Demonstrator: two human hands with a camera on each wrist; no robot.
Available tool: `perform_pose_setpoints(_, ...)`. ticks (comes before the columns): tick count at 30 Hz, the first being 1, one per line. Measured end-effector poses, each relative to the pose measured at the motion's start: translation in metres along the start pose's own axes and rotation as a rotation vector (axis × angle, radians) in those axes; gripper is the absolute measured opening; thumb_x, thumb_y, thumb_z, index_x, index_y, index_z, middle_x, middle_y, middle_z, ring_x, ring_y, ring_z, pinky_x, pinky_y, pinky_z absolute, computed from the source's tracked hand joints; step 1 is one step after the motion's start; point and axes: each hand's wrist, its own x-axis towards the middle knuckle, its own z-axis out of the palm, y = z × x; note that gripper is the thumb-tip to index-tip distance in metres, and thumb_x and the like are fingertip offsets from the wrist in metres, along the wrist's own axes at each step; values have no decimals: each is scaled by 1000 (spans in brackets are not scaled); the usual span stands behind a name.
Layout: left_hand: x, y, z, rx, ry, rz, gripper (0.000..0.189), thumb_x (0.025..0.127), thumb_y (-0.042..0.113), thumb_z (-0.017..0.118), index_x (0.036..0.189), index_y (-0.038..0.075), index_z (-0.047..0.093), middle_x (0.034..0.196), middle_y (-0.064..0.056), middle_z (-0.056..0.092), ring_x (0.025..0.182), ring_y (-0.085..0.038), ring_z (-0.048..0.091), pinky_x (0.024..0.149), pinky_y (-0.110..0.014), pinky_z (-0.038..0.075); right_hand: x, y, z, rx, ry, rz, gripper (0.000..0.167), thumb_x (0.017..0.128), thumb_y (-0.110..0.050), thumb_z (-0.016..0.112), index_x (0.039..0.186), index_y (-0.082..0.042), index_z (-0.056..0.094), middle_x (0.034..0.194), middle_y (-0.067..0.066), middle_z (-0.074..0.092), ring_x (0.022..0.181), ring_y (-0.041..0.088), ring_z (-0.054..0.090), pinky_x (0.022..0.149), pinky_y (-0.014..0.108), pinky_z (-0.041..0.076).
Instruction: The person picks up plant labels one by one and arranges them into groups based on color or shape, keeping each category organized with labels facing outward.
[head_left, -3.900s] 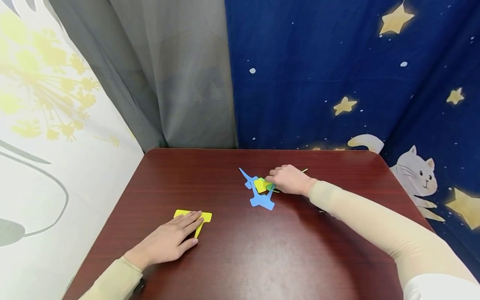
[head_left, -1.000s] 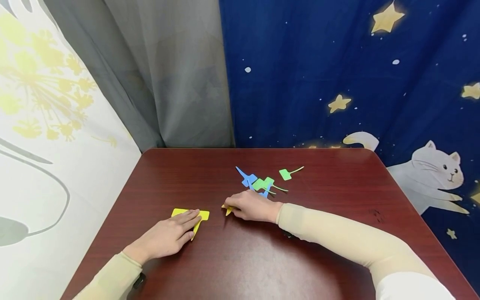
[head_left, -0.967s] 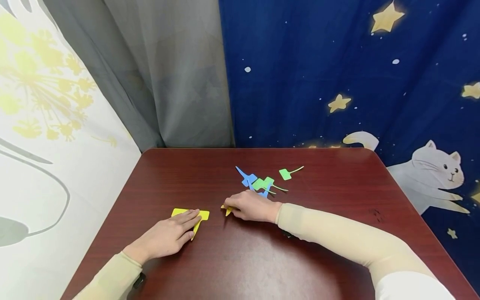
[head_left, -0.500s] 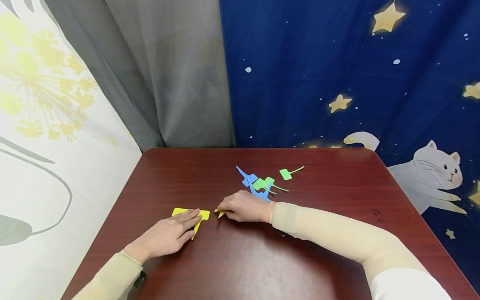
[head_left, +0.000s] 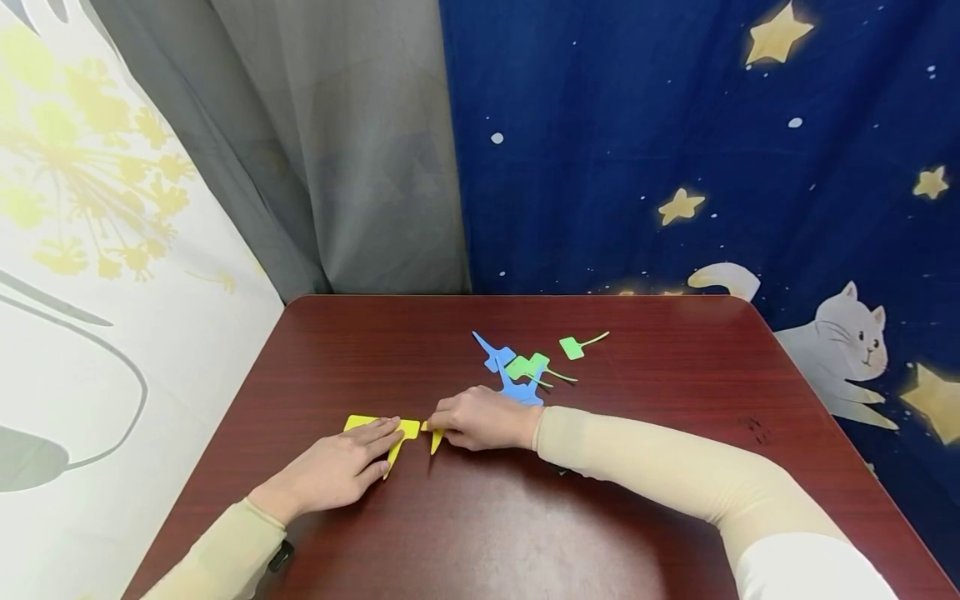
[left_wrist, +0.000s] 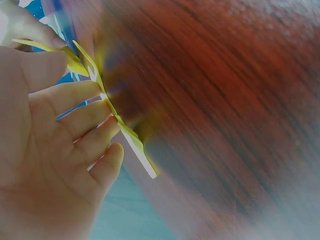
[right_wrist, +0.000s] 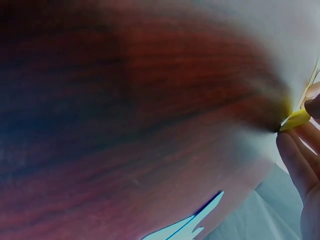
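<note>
The left tag [head_left: 410, 429], yellow, is touched and partly covered on the worktop [head_left: 480, 517] by the straight fingers [left_wrist: 75, 97] of the left hand [head_left: 337, 472]. The right tag [head_left: 436, 440], also yellow, is pinched by the curled fingers [right_wrist: 296, 160] of the right hand [head_left: 483, 418] just beside the left tag. Blue tags [head_left: 521, 391] and green tags [head_left: 517, 367] are grouped beyond the right hand; one green tag [head_left: 572, 348] is set apart.

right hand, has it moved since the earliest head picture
Yes: judged against the table, the right hand has moved left and closer to the person.
</note>
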Motion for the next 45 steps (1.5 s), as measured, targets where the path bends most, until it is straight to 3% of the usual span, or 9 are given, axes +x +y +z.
perform_pose_setpoints(12,0,1,-2,3,-4,-12,53,102,33,58,147,7,53,155,-11,44,141,-27,43,108,-46,43,2,-4,6,-62,-1,-28,22,93,-16,69,113,-23,72,104,-9,65,90,6,59,74,20,53)
perform_pose_setpoints(29,1,1,1,28,38,-7,54,101,36,60,146,7,54,154,-11,45,139,-28,46,103,-47,48,2,-8,7,-10,7,50,21,91,-17,73,110,-23,75,105,-8,62,92,6,55,78,15,49)
perform_pose_setpoints(45,0,1,8,58,121,27,56,99,35,63,145,6,55,151,-13,48,139,-28,46,106,-48,45,0,-10,8,-17,8,54,21,90,-19,74,111,-23,75,107,-7,61,94,7,55,77,16,50)
